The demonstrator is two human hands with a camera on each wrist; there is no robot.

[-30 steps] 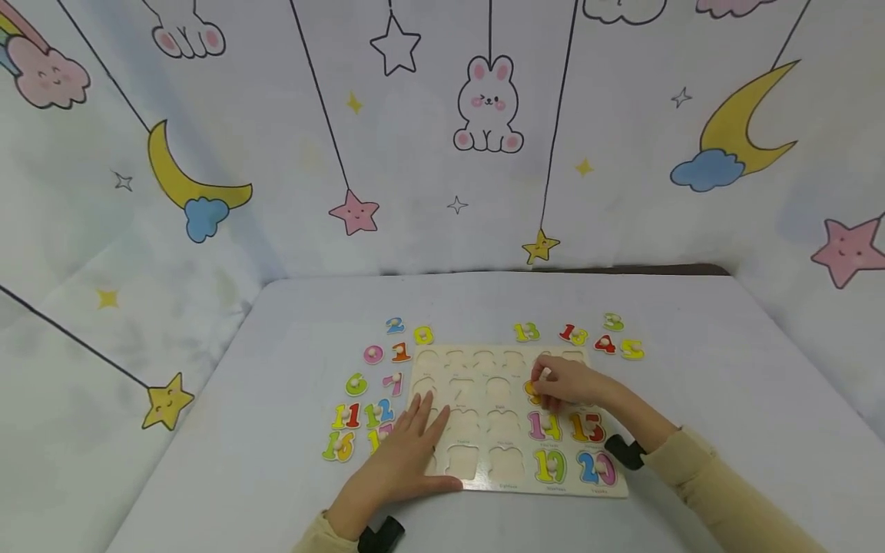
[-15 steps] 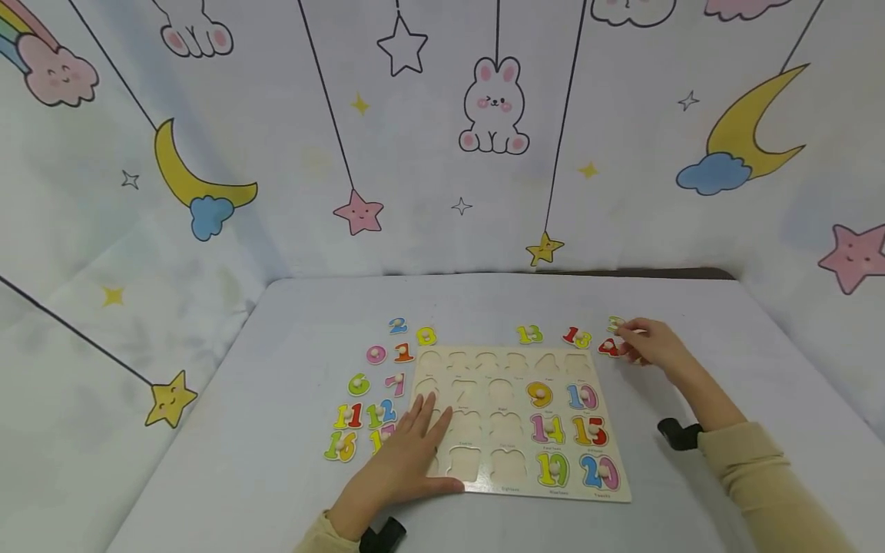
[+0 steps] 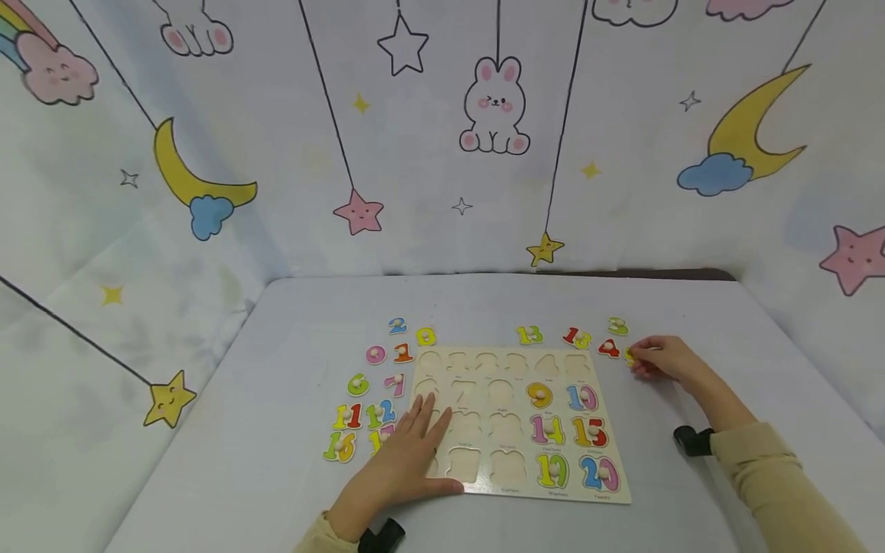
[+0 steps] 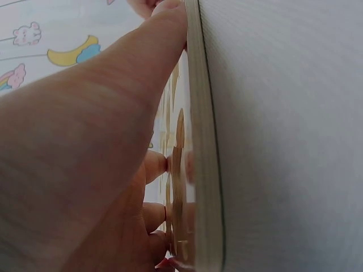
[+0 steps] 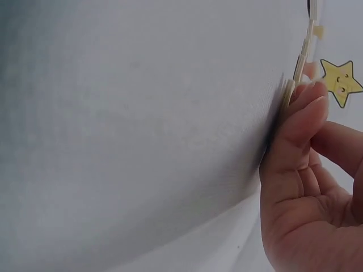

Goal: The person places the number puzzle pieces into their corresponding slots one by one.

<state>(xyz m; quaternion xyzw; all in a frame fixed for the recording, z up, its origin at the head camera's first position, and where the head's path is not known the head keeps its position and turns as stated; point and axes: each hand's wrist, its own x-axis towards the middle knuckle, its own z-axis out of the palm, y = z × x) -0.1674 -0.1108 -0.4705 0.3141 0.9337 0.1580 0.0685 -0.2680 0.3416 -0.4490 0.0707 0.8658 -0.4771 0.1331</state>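
My left hand (image 3: 408,457) rests with spread fingers on the wooden number puzzle board (image 3: 485,461), its thumb along the front edge. Beyond the board's right back corner, my right hand (image 3: 667,359) pinches the yellow number 5 piece (image 3: 628,356), mostly hidden behind the fingers. The right wrist view shows thumb and finger together at the thin edge of a piece (image 5: 288,93) near the table surface. A red 4 (image 3: 609,349) and a green 3 (image 3: 618,326) lie just beside it. In the board sit the 9 (image 3: 539,395), 10 (image 3: 583,397), 14, 15, 19 and 20.
Several loose number pieces, such as the 6 (image 3: 357,385) and 16 (image 3: 339,446), lie left of the board. A 13 (image 3: 530,335) and a red-and-yellow two-digit piece (image 3: 577,338) lie behind it. A patterned curtain (image 3: 429,153) hangs behind the white table (image 3: 228,430).
My right hand has left the 9, which now lies in the board, and moved right past the 3 and 4 to the yellow 5. My left hand has stayed in place.
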